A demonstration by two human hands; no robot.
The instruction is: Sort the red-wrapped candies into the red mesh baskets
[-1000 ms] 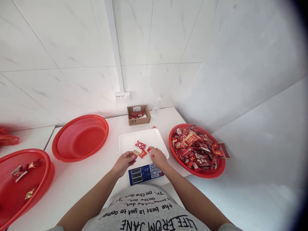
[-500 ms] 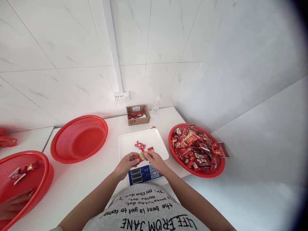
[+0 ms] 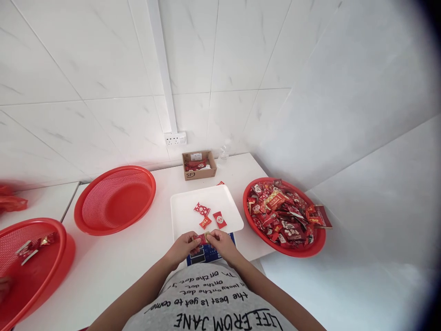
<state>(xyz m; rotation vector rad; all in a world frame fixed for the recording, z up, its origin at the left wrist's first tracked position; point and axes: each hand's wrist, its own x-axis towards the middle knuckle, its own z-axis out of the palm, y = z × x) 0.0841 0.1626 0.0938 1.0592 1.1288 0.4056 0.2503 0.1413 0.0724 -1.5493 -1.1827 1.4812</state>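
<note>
My left hand [image 3: 183,247] and my right hand [image 3: 222,243] pinch a small red-and-gold candy packet [image 3: 203,238] from its two sides. I cannot tell whether it is a single packet or two held together. Both hands are over the near edge of a scale's white tray [image 3: 182,214], partly covering its blue keypad panel [image 3: 213,255]. Lying apart on the tray are a red packet with white dots [image 3: 201,209], an orange-red packet [image 3: 205,222] and a red packet with a pale round mark [image 3: 219,219].
To the right stands a red basket [image 3: 248,216] heaped with candy packets. Two red baskets are at left, the farther one [image 3: 115,202] and the nearer one [image 3: 65,248], where another person's hand [image 3: 4,287] reaches in. Behind the scale sit a cardboard box [image 3: 203,173] and a clear bottle [image 3: 224,151].
Both hands have drawn slightly closer to my body with the packet, uncovering more of the packets on the tray. The other person's hand has pulled back toward the left edge.
</note>
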